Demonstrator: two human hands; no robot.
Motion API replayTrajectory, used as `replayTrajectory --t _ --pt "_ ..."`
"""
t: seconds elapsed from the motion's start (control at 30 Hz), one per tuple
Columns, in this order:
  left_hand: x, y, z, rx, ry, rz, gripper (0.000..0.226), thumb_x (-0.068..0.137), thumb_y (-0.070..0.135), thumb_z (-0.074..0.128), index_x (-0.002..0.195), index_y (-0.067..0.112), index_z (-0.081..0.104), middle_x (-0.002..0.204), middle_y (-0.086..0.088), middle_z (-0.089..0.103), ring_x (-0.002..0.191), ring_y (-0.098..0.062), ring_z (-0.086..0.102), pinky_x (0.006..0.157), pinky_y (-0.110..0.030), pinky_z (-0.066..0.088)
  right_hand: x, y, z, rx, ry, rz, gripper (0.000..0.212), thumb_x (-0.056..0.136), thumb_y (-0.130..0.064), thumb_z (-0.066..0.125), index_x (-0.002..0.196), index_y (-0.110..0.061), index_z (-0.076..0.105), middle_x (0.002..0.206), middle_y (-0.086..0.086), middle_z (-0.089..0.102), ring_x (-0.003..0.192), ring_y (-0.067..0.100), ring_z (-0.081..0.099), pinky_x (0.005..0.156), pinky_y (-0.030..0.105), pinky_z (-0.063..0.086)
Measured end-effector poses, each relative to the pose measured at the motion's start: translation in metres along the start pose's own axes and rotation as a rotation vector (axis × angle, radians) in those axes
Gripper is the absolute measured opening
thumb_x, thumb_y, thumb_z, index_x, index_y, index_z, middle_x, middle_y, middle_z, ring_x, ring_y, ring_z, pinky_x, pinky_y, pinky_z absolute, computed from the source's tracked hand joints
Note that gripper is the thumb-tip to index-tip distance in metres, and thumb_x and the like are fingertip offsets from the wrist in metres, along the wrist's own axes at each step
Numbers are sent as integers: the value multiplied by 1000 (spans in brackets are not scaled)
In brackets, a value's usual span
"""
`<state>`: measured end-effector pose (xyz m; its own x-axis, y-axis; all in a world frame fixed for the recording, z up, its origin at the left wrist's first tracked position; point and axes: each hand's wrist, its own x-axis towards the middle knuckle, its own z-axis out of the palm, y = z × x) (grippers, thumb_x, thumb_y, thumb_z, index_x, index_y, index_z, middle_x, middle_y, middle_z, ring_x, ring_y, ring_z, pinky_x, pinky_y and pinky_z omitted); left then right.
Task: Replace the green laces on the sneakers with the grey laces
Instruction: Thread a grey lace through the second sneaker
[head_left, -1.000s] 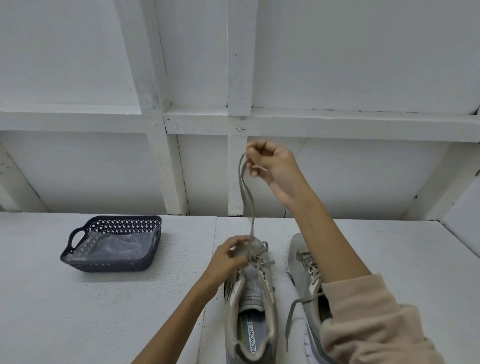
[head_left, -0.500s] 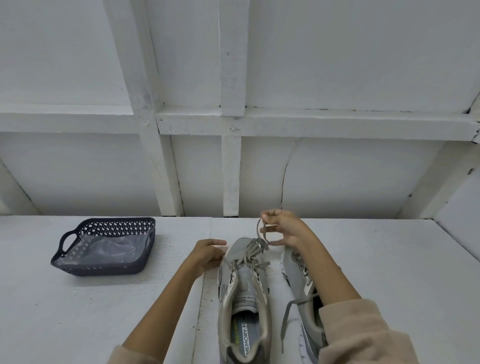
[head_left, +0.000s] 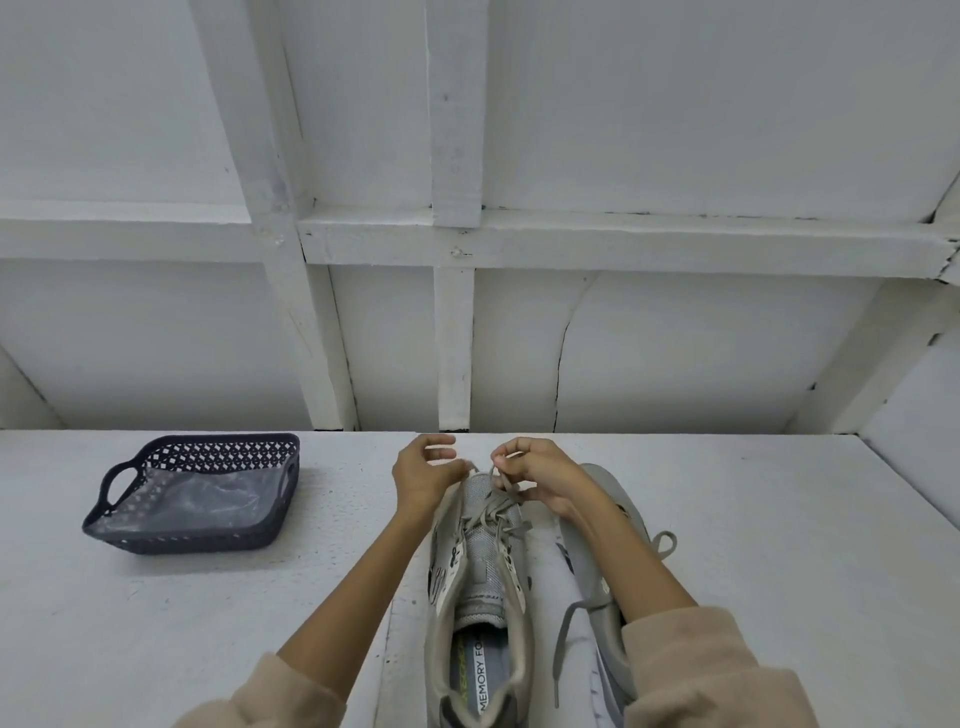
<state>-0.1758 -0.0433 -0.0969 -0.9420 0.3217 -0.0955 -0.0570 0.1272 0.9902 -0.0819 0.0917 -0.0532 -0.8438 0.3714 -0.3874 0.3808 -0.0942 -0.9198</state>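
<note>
Two grey sneakers stand side by side on the white table, toes pointing away from me. The left sneaker (head_left: 480, 587) has a grey lace (head_left: 496, 506) threaded through its lower eyelets. My right hand (head_left: 540, 480) pinches that lace just above the toe end. My left hand (head_left: 423, 475) hovers at the left side of the toe with fingers loosely curled; whether it touches the lace I cannot tell. The right sneaker (head_left: 597, 561) lies partly under my right forearm, and its grey lace (head_left: 571, 623) trails loose toward me.
A dark perforated plastic basket (head_left: 130, 535) with a clear plastic bag inside sits on the table at the left. A white panelled wall (head_left: 452, 338) rises directly behind the table's far edge.
My right hand has come down from high above the shoe, where it held the lace taut, to the toe. My left hand has moved from the eyelets to the toe's left side.
</note>
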Motion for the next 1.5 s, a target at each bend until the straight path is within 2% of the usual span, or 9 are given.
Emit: replayTrajectory --t 0.27,0.6,0.8,0.9,1.03,1.17,1.3,1.4,1.5 --pt "-23 20 11 -644 -83 -151 34 75 -9 73 102 8 59 98 -21 65 87 -30 70 73 -29 58 0 -1 -7 82 33 43 14 92 -3 59 84 -15 61 71 6 61 59 15 57 66 32 47" --pt "-37 -15 -83 -1440 84 -250 25 88 -5 44 105 10 55 88 -7 54 74 -13 58 69 -19 56 -1 -13 -19 256 300 -159 15 94 -5 56 87 -17 60 73 0 60 62 12 52 59 25 37" --pt "-37 -4 -71 -759 335 -84 20 97 7 46 107 17 60 97 3 56 84 -10 54 76 -24 47 -19 -58 -9 344 127 -327 9 94 -2 57 91 -10 61 72 4 54 53 10 45 43 19 33" --pt "-40 29 -41 -463 25 181 27 89 -2 56 110 14 62 102 2 64 95 -10 61 85 -22 50 -38 -95 -1 310 -35 -436 8 93 -2 58 92 -9 60 71 1 57 52 11 49 41 19 31" --pt "-39 47 -4 -156 -518 191 44 86 10 68 127 17 54 121 2 66 111 -7 62 85 -15 50 -53 -136 14 319 -188 -539 7 93 -1 57 92 -8 59 73 5 57 57 17 56 47 23 46" --pt "-41 33 9 -254 -649 92 29 96 22 53 111 -1 62 96 -14 70 96 -27 68 91 -32 53 -39 -143 18 277 -133 -498 16 93 0 58 108 0 61 90 14 63 76 23 67 62 28 57" --pt "-38 31 7 -373 -632 -91 30 96 27 49 100 2 63 80 -11 68 78 -23 70 75 -28 58 -12 -111 0 -303 186 -355 69 87 -8 70 147 -11 36 128 14 51 84 28 66 71 40 60" --pt "-33 34 3 -371 -630 -125 29 100 24 44 100 1 62 78 -10 67 74 -22 70 69 -26 58 -10 -83 -15 -629 295 -255 45 89 -27 69 128 -12 54 109 13 62 77 34 69 66 42 60" --pt "-34 38 2 -363 -587 -114 31 101 25 42 101 2 63 88 -13 69 83 -22 70 75 -28 58 -19 -61 -19 -737 -26 26 51 96 -51 50 100 -2 65 86 11 66 61 24 65 51 26 50"
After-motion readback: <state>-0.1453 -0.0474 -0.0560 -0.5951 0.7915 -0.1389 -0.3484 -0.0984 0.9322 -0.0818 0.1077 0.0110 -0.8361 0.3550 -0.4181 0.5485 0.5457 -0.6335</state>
